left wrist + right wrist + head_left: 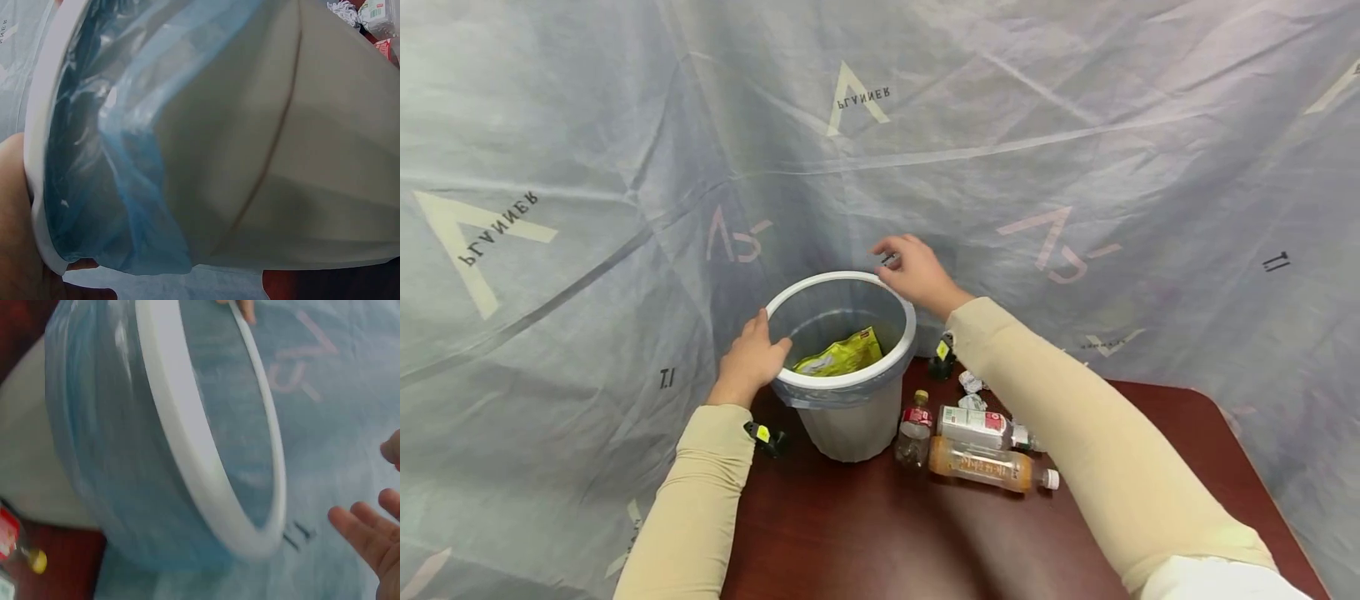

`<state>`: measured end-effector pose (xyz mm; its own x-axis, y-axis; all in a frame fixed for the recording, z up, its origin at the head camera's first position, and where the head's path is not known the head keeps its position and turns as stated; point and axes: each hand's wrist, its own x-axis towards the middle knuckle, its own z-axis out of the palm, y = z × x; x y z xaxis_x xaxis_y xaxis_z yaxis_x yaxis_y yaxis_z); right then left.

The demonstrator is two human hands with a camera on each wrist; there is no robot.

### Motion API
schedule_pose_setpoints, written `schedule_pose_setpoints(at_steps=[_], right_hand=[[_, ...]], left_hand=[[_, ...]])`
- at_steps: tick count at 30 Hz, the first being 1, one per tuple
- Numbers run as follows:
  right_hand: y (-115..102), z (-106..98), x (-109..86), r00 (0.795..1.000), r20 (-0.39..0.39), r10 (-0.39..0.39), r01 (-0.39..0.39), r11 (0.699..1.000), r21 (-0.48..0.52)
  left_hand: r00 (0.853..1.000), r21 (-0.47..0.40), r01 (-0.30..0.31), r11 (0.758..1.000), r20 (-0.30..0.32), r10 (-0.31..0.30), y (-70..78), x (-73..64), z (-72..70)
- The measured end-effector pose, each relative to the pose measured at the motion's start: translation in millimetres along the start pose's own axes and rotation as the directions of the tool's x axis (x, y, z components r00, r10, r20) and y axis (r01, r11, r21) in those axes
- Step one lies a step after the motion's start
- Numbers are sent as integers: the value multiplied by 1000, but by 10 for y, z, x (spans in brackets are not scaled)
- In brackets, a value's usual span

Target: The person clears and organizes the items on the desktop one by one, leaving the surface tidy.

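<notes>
A pale trash can (850, 425) with a white rim and a bluish plastic liner (144, 187) stands on the table. Inside it lies a yellow-green wrapper (850, 354). My left hand (751, 357) holds the can's left rim, thumb over the edge and fingers along the outside. Above the far right part of the rim is my right hand (917, 273), its fingers loosely bent and holding nothing. The right wrist view shows the fingers of that hand (369, 540) spread apart, away from the rim.
Right of the can lie a red-labelled bottle (915, 429), a white-labelled bottle (973, 427) and an orange-banded bottle (981, 467). Crumpled paper (972, 383) sits behind them on the dark red table (820, 533). Grey sheeting (1000, 100) hangs close behind and to the left.
</notes>
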<state>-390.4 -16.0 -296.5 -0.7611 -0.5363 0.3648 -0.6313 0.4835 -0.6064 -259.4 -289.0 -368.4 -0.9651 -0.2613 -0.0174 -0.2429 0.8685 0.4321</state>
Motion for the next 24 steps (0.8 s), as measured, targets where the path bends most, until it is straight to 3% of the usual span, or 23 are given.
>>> schedule_pose_setpoints(at_steps=[4, 8, 15, 24], right_hand=[[227, -260, -98, 995, -99, -4, 6, 1000, 16], [485, -446, -258, 992, -127, 26, -22, 999, 31], [855, -584, -575, 995, -73, 71, -68, 997, 42], [1300, -486, -1033, 992, 10, 130, -130, 992, 6]], left_hand=[[1000, -2, -3, 1000, 8, 3, 10, -1, -5], [1000, 3, -12, 1000, 4, 12, 9, -1, -6], [1000, 4, -12, 1000, 2, 12, -1, -1, -11], [1000, 6, -26, 1000, 3, 26, 43, -42, -22]])
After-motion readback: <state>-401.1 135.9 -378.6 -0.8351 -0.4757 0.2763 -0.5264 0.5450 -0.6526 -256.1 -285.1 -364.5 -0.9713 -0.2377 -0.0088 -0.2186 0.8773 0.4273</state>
